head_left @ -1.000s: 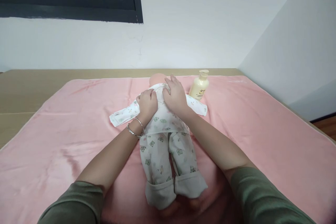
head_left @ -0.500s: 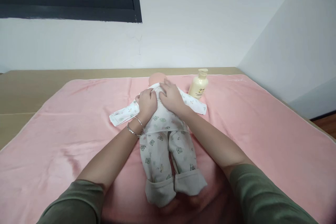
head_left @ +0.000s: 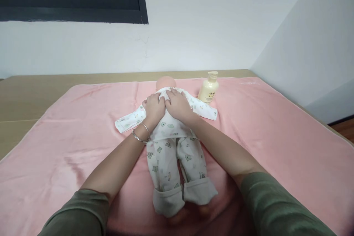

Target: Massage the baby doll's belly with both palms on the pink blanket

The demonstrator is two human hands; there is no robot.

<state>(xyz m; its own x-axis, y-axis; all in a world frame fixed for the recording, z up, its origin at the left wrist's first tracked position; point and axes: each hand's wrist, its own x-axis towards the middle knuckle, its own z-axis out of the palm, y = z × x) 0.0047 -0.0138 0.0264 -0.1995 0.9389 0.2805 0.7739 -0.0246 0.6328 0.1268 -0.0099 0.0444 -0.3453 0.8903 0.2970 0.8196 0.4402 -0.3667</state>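
Observation:
A baby doll (head_left: pixel 173 129) in a white printed top and trousers with turned-up cuffs lies face down, its bare head pointing to the wall and its sleeves spread out. On the left side of its upper back rests my left hand (head_left: pixel 154 107), with a silver bangle at the wrist. My right hand (head_left: pixel 178 106) lies flat on the right side of the upper back, fingers spread. The thumbs almost meet at the middle of the back. Neither hand grips anything that I can see.
A pale yellow pump bottle (head_left: pixel 208 89) stands beyond the doll's right-hand sleeve. Under everything is a pink blanket (head_left: pixel 69 129) on a wooden surface (head_left: pixel 30 96). A white wall with a dark-framed window (head_left: pixel 83 9) rises behind.
My right hand has shifted slightly down and left on the doll's upper back, and its fingers now lie lower on the cloth. My left hand has stayed in nearly the same place.

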